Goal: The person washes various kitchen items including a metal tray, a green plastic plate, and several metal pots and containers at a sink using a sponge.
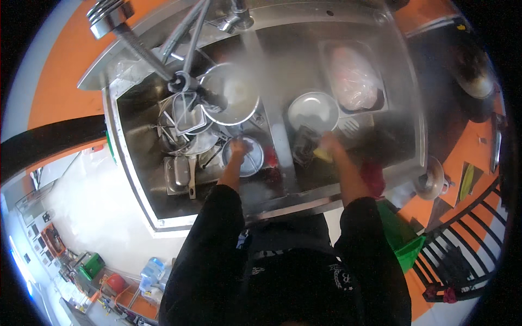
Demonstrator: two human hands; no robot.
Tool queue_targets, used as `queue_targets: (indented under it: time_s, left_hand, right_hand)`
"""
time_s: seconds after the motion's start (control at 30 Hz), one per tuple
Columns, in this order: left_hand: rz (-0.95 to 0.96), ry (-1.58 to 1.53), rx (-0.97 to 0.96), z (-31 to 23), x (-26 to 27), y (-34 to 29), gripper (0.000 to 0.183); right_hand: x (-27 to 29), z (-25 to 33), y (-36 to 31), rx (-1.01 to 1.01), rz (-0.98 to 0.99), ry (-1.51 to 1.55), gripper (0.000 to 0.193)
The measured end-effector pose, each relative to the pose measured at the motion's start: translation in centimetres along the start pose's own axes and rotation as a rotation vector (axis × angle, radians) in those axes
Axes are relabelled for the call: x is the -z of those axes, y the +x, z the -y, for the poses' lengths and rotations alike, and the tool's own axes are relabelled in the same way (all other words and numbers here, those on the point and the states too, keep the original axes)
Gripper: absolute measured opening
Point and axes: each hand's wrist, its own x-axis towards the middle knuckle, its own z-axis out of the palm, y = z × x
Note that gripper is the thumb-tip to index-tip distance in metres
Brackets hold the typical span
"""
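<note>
Over the left basin, my left hand (237, 148) grips a round metal dish (252, 163) at its rim; a dark line crosses its inside. My right hand (329, 142) reaches into the right basin and is closed on a yellow sponge (323, 155). Beside the sponge lies a clear plastic container (305, 144), partly in shadow. Just beyond it sits a white round plate (313, 110), with a slotted spatula (348, 126) to its right. A large round pan (231, 92) stands behind the metal dish. Fine finger detail is blurred.
Metal racks and strainers (187, 117) crowd the left basin, with a rectangular metal pan (177, 175) nearer me. A faucet arm (147, 57) hangs over them. A bagged item in a metal tray (356, 81) lies far right. A green bin (399, 239) stands below the sink's right front.
</note>
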Motion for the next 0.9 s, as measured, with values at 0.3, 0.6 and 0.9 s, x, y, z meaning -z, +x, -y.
queue_targets:
  time_s: [0.3, 0.6, 0.9]
  left_hand:
    - [0.292, 0.318, 0.371, -6.0, 4.0, -1.6, 0.029]
    - [0.297, -0.030, 0.719, -17.1, 18.4, -5.0, 0.039]
    - [-0.023, 0.239, 0.567, -22.5, 27.3, -8.6, 0.046]
  right_hand:
    - [0.6, 2.9, -10.5, -0.023, -0.516, -0.122, 0.071]
    - [-0.8, 21.6, -16.2, 0.609, -0.105, 0.541, 0.050]
    - [-19.3, 26.0, 4.9, 0.258, -0.071, -0.328, 0.055]
